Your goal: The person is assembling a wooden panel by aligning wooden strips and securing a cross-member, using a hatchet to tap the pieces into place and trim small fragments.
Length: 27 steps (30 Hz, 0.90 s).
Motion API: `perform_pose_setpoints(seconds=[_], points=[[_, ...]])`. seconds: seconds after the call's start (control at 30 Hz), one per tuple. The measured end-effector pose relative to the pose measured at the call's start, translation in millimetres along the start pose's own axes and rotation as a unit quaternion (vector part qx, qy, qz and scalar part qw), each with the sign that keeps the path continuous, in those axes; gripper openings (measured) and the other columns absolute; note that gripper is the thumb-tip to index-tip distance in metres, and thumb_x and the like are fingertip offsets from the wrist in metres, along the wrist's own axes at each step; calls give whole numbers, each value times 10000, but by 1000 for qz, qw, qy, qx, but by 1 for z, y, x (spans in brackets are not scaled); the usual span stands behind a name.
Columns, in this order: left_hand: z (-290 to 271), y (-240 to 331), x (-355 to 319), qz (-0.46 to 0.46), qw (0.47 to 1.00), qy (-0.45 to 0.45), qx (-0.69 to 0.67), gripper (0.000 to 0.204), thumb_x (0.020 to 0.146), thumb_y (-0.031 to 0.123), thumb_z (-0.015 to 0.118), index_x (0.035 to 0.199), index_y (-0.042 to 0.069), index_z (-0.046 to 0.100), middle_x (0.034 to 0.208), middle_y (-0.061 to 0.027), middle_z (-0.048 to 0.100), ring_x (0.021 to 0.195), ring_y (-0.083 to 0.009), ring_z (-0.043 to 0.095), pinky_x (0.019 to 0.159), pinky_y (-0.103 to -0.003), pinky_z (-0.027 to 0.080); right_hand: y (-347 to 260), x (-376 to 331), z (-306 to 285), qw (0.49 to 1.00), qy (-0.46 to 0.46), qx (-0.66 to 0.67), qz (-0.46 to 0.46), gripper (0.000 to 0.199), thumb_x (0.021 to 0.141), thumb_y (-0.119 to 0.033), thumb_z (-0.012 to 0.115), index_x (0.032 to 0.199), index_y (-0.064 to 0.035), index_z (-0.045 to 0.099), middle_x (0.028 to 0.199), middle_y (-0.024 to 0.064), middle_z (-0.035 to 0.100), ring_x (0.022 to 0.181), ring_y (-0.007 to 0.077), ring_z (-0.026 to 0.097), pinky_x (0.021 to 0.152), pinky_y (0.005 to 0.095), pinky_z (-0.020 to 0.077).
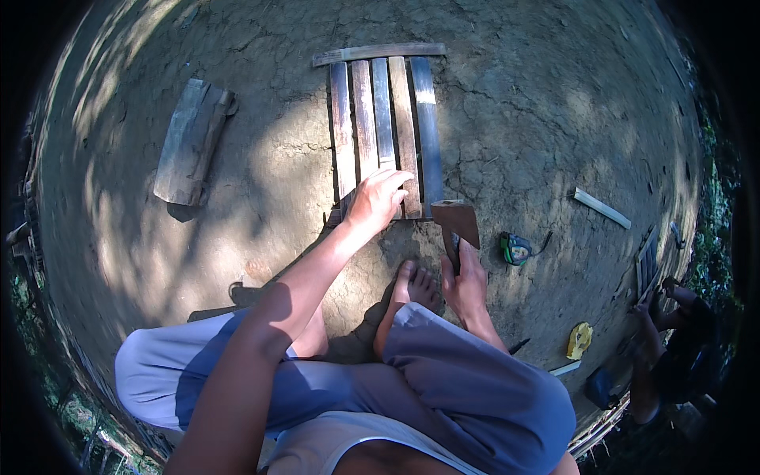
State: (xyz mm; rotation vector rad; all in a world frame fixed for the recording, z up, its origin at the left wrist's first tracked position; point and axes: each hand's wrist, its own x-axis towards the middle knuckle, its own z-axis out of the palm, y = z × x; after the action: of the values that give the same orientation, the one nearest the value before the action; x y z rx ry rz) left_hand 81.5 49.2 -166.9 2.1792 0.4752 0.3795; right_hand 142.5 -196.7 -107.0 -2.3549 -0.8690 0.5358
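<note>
Bamboo slats [383, 111] lie side by side on the ground in front of me, several in a row, forming a small panel. A crosspiece of bamboo [380, 53] runs along their far ends. My left hand [375, 199] rests over the near ends of the slats, its fingers apart and nothing visible in them. My right hand [467, 286] is closed around the dark handle of a hatchet [456, 222]. The rusty brown hatchet head is up beside the near right corner of the panel. Most of the handle is hidden by my hand.
A split log [188, 146] lies at the left. To the right are a green and black tape measure [514, 248], a pale strip of bamboo [602, 208] and a yellow object [579, 340]. Another person [681, 348] works at the far right beside a similar slatted panel [647, 261].
</note>
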Motion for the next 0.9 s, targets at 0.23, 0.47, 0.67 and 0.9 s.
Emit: perform_pose_setpoints(seconds=[0.23, 0.47, 0.67, 0.9], points=[[-8, -19, 58, 32, 970, -137, 200, 537, 769, 224, 833, 1251, 28, 700, 1326, -109, 676, 1205, -265, 567, 1011, -407, 493, -1, -5, 3, 1000, -13, -10, -11, 477, 934, -98, 691, 1369, 23, 540, 1095, 269, 671, 977, 466, 681, 796, 476, 547], [-2, -8, 78, -31, 925, -222, 306, 510, 849, 337, 766, 1294, 100, 692, 1048, -64, 726, 1086, -218, 568, 913, -395, 416, -14, 4, -5, 999, -27, 2, -24, 455, 939, -80, 676, 1363, 27, 551, 1091, 265, 671, 984, 462, 677, 836, 460, 543], [-5, -25, 81, -20, 935, -231, 268, 374, 951, 327, 670, 1266, 127, 706, 881, -9, 725, 1000, -194, 587, 897, -393, 398, -17, 11, -4, 998, -7, -14, -56, 457, 940, -79, 687, 1356, 49, 547, 1119, 271, 669, 1003, 459, 678, 851, 454, 547], [-7, -29, 74, 1, 949, -185, 254, 235, 980, 319, 636, 942, 150, 795, 778, -4, 727, 1025, -197, 602, 939, -426, 406, -16, 9, -3, 996, 29, -1, -83, 478, 933, -79, 710, 1358, 60, 540, 1068, 282, 677, 953, 464, 687, 814, 445, 551]])
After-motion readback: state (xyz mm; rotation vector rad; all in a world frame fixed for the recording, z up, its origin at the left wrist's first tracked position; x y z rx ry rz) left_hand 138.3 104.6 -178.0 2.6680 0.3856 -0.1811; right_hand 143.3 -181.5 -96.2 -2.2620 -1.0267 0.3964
